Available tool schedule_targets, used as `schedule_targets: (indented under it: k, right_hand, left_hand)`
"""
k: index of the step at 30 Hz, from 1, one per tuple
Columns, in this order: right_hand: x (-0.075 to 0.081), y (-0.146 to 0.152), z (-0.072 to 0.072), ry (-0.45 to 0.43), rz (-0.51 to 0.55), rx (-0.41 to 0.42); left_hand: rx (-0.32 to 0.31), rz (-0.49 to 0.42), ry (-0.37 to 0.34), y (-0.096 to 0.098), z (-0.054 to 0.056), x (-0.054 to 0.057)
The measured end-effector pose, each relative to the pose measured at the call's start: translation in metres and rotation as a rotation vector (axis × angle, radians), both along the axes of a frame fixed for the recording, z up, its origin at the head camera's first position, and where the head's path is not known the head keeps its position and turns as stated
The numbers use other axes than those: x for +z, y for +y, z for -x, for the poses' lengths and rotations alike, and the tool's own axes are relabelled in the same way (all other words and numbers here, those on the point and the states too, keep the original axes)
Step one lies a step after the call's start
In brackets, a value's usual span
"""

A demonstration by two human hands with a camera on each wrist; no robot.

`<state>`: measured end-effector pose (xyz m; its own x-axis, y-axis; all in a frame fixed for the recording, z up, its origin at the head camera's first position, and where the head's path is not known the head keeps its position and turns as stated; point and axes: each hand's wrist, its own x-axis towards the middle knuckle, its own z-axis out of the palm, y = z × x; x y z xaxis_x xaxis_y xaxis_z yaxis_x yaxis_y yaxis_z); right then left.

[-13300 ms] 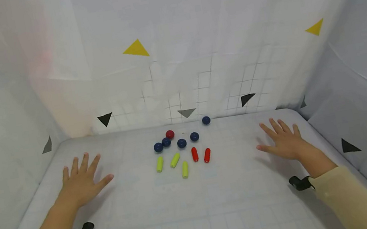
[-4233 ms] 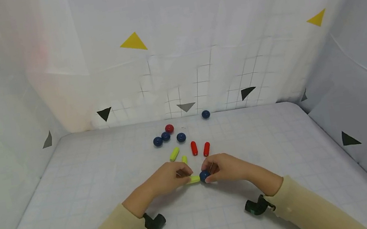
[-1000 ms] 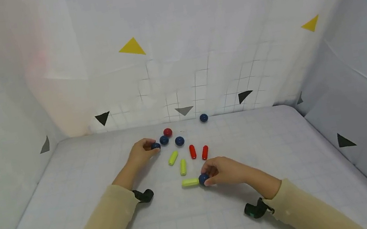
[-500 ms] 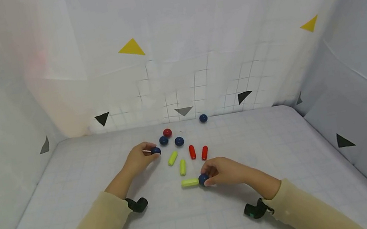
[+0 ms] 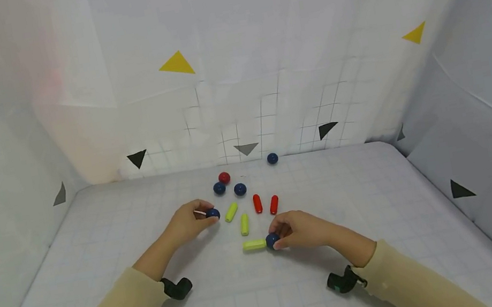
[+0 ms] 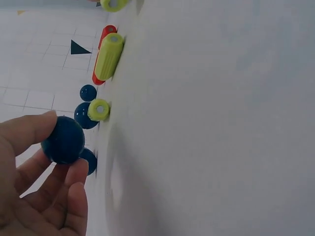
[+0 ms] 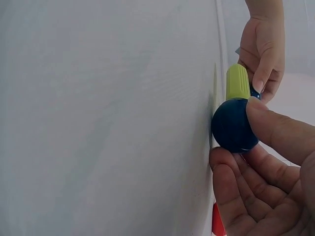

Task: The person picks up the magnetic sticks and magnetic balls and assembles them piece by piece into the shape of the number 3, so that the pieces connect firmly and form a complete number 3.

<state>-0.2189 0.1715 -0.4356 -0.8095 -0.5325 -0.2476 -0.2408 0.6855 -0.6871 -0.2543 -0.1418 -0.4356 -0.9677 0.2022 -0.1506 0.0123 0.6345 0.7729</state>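
Observation:
My left hand (image 5: 186, 223) pinches a dark blue ball (image 6: 64, 140) between thumb and fingertips, left of the loose yellow-green rods. In the left wrist view the ball shows apart from the table surface. My right hand (image 5: 305, 229) pinches another blue ball (image 7: 234, 125) near the middle of the table. A yellow-green ribbed rod (image 5: 254, 245) lies sideways with its right end against that ball. Behind it lie two more yellow-green rods, a slanted one (image 5: 231, 212) and an upright-pointing one (image 5: 245, 225), and two red rods (image 5: 257, 203).
Farther back are a red ball (image 5: 224, 178) with a blue ball (image 5: 220, 188) beside it, and another blue ball (image 5: 240, 189) to their right. One more blue ball (image 5: 272, 158) sits at the table's back edge. White sheets (image 5: 225, 26) wall in the table.
My left hand, having left the rod, has taken a blue ball from the back cluster and carried it nearer. My right hand stays on its ball by the rod.

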Motion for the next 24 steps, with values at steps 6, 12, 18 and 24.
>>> schedule_targets:
  k: [6,12,18,24]
  right_hand:
    - [0.001,0.000,0.000,-0.004,0.005,0.008]
    - [0.002,0.000,0.000,-0.012,0.000,0.001]
    - [0.001,0.000,0.002,-0.009,0.000,0.003]
    - [0.000,0.000,0.003,-0.009,-0.002,0.001]
  left_hand:
    - [-0.071,0.012,-0.019,0.001,-0.008,-0.005]
    - [-0.135,0.010,-0.051,0.005,-0.017,-0.007]
    - [-0.173,0.009,-0.064,0.007,-0.026,-0.006]
    - [-0.208,0.007,-0.067,0.010,-0.032,-0.006]
